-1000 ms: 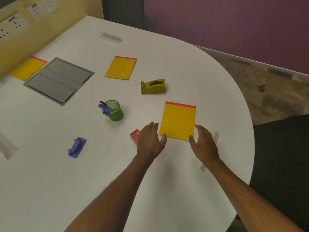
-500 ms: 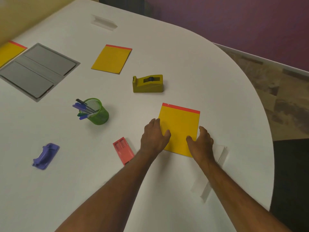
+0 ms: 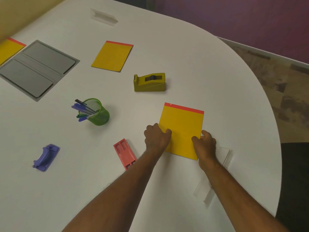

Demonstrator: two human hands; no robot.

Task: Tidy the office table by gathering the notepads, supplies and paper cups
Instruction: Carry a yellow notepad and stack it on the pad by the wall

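A yellow notepad [image 3: 183, 126] with a red top strip lies on the white table [image 3: 192, 67] near its right edge. My left hand [image 3: 156, 138] grips its left edge, thumb on top. My right hand [image 3: 204, 143] grips its lower right corner. A second yellow notepad [image 3: 112, 56] lies farther back, and a third [image 3: 9, 48] shows at the far left edge. An olive tape dispenser [image 3: 149, 82], a green mesh pen cup [image 3: 97, 113] with several pens, a red stapler [image 3: 125, 154] and a purple hole punch [image 3: 46, 157] are spread over the table. No paper cups are in view.
A grey cable hatch [image 3: 36, 69] is set into the table at the left. Clear plastic holders sit by my right wrist [image 3: 215, 173] and at the far edge [image 3: 103, 16]. A dark chair [image 3: 296, 181] stands at the right beyond the table's rim.
Both hands moved from beside the near notepad onto its edges and closed on it. The camera tilted down and leftward.
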